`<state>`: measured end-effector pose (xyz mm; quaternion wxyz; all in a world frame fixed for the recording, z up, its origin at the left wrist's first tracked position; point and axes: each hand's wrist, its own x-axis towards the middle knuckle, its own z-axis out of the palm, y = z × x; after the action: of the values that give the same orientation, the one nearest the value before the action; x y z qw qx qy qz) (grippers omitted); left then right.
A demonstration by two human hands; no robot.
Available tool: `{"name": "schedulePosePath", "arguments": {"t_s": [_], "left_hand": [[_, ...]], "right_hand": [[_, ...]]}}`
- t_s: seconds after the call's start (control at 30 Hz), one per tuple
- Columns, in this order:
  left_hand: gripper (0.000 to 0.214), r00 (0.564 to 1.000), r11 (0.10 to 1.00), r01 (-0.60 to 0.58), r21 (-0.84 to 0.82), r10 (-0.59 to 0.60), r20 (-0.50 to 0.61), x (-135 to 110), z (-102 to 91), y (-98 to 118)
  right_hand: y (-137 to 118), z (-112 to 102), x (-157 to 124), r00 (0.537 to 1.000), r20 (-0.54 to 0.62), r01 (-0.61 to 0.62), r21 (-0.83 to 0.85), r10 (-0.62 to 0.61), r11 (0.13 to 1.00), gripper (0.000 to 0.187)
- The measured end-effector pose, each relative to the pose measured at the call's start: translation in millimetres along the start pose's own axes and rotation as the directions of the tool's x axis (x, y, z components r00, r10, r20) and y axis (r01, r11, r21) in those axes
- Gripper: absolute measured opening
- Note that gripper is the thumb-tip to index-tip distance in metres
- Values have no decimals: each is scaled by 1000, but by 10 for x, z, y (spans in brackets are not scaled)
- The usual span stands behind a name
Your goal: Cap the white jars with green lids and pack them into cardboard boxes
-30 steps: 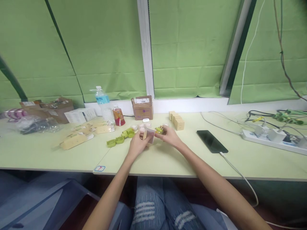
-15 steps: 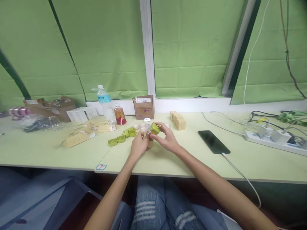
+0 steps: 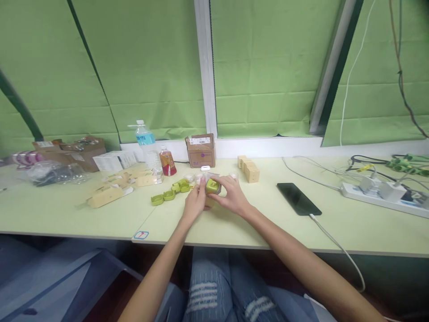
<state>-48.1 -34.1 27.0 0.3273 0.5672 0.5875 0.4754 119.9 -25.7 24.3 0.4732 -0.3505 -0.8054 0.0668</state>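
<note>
Between my two hands, above the table, is a small green earphone case cover [image 3: 212,186] with a greyish, see-through plastic wrap or tray around it. My left hand [image 3: 194,202] is closed on its left side, thumb up. Fingers and thumb of my right hand [image 3: 233,195] pinch it from the right. Part of a tan cardboard box [image 3: 210,202] shows below, largely hidden by the hands. Left of them lie several open green case covers [image 3: 168,195] in a row. Behind the hands sit small white pieces [image 3: 189,178] and a white earphone case [image 3: 205,168].
Several tan boxes [image 3: 251,171] stand in a row at right, near a black phone [image 3: 298,198] on a cable and a power strip [image 3: 355,193]. Flattened tan boxes [image 3: 105,195], a water bottle [image 3: 145,139], a red drink bottle [image 3: 167,162] and a carton [image 3: 201,154] stand left and behind.
The green cover has turned and dropped slightly between my hands, and its loop no longer shows. My left thumb has come up beside it.
</note>
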Motion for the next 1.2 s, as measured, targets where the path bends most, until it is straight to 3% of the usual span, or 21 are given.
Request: {"name": "schedulePosePath", "arguments": {"t_s": [0.13, 0.37, 0.47, 0.6, 0.67, 0.73, 0.83, 0.9, 0.97, 1.1, 1.2], "left_hand": [[83, 999, 998, -5, -67, 7, 38, 14, 8, -28], [74, 990, 998, -27, -56, 34, 134, 18, 31, -82], [66, 988, 997, -14, -80, 26, 153, 37, 25, -79], [53, 983, 991, 72, -116, -50, 179, 49, 24, -41], [46, 984, 991, 73, -113, -53, 170, 37, 35, -19], [43, 986, 993, 39, -114, -19, 167, 18, 48, -1], [42, 982, 991, 14, -134, 11, 187, -5, 60, 21], [44, 978, 989, 15, -144, 16, 210, -9, 60, 28], [45, 973, 989, 8, -145, 25, 228, -5, 59, 27], [47, 978, 988, -15, -153, 47, 204, 14, 57, -8], [46, 982, 989, 9, -151, 20, 188, 47, 61, -50]], "right_hand": [[54, 51, 3, 1000, 4, -3, 0, 3, 1000, 51], [76, 69, 21, 995, 62, 73, 164, -84, 984, 19], [74, 44, 33, 998, -48, 51, 259, -40, 965, 15], [159, 30, 51, 962, -220, -63, 386, 159, 920, 15], [240, 56, 56, 934, -220, -162, 443, 282, 882, 19], [321, 100, 58, 917, -118, -274, 509, 382, 816, 34], [394, 152, 60, 897, 66, -383, 610, 437, 694, 60], [395, 152, 60, 887, 98, -401, 646, 450, 650, 75], [361, 121, 56, 899, 74, -376, 637, 432, 673, 76], [231, 33, 31, 981, 76, -195, 466, 181, 863, 32], [145, -3, 12, 991, 98, -125, 397, 93, 909, 31]]}}
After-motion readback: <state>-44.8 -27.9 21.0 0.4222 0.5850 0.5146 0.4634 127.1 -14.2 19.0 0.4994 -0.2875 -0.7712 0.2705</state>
